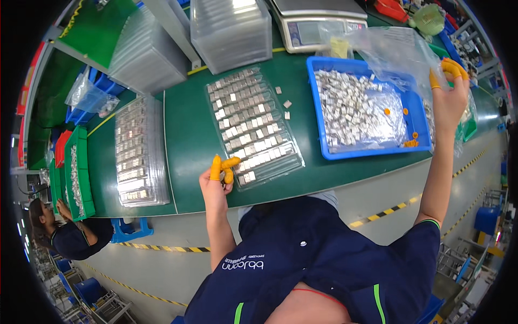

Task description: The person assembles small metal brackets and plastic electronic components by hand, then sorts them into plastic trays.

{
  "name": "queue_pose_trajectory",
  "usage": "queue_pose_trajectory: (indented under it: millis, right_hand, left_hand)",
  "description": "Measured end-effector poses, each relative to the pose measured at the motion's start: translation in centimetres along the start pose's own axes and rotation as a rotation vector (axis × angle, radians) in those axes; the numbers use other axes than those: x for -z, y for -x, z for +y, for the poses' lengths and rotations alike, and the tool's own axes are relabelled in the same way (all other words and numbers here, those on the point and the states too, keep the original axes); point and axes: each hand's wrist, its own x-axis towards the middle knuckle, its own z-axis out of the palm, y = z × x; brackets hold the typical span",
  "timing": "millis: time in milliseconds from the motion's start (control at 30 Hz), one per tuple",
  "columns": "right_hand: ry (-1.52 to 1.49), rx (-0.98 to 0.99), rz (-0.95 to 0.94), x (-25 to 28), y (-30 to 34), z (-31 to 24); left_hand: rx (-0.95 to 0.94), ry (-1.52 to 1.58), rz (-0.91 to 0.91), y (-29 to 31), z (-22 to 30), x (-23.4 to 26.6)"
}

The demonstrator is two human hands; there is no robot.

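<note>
Orange finger cots cover several fingertips on both hands. My left hand (217, 183) is curled at the near left edge of a clear plastic tray (298, 156). A small greyish bit shows between its fingers, too small to name. Rows of small silvery metal parts (245, 119) fill most of the tray, with only a few in the nearest row. Out to the right, my right hand (452, 94) pinches a clear plastic bag (391, 51). The bag hangs over the far right corner of a blue bin (372, 153) heaped with similar loose parts (345, 108).
Three loose parts (287, 103) lie between tray and bin. Stacked filled trays (141, 156) stand left, tall clear tray stacks (232, 32) behind. A scale (324, 35) sits at the back. Orange finger cots (411, 143) lie in the bin. Another person (70, 232) works far left by a green bin (86, 178).
</note>
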Motion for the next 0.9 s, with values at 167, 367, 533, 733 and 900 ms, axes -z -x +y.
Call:
queue_pose_trajectory:
  millis: [167,367,533,733,900]
  right_hand:
    - [-0.248,-0.096,0.011,-3.1,-2.7,-3.8]
    - [-0.408,-0.153,0.021,-10.1,-7.3,-6.8]
    - [-0.798,-0.281,0.187,-9.5,-10.0,-11.0]
    - [-1.104,-0.659,-0.663,-18.8,-8.5,-16.8]
    - [-1.245,-0.811,-0.957,-26.2,-6.5,-13.1]
  left_hand:
    - [-0.026,0.014,0.018,0.2,0.0,1.2]
    - [-0.003,0.011,0.035,0.2,-0.1,2.5]
    - [-0.01,0.024,0.08,0.0,-0.4,3.4]
    - [-0.007,-0.003,0.032,-0.6,0.6,2.8]
    - [0.017,0.006,-0.045,-1.0,0.6,1.5]
